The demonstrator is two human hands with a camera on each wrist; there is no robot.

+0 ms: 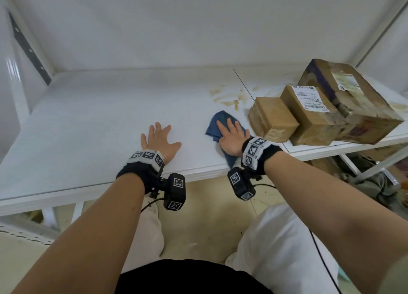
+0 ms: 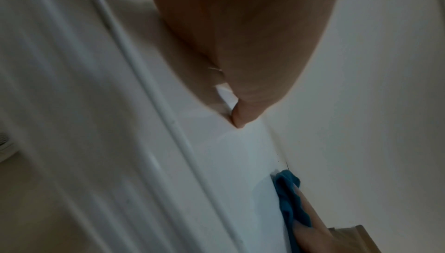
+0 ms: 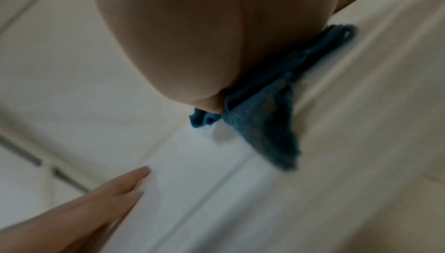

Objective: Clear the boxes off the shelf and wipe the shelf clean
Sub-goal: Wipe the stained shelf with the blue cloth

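The person's right hand (image 1: pixel 231 137) lies flat, fingers straight and together, pressing a blue cloth (image 1: pixel 217 122) onto the white shelf (image 1: pixel 99 117). The cloth is bunched under the palm, with one corner sticking out past the fingertips and another trailing back over the shelf's front edge below the wrist. The left hand (image 1: pixel 160 140) rests palm-down on the bare shelf, well to the left of the cloth, its fingers spread and straight, holding nothing.

Three cardboard boxes sit on the right end of the shelf, side by side and touching. The small box (image 1: pixel 272 118) is nearest the right hand, just beside the cloth. The middle box (image 1: pixel 309 115) carries a white shipping label on top. The large box (image 1: pixel 351 99), worn and taped, stands farthest right, its front corner reaching past the shelf's edge.

Brownish stains (image 1: pixel 229 97) mark the shelf just behind the cloth and to the left of the boxes. In the right wrist view the cloth (image 3: pixel 262 120) shows frayed edges hanging beneath the palm.
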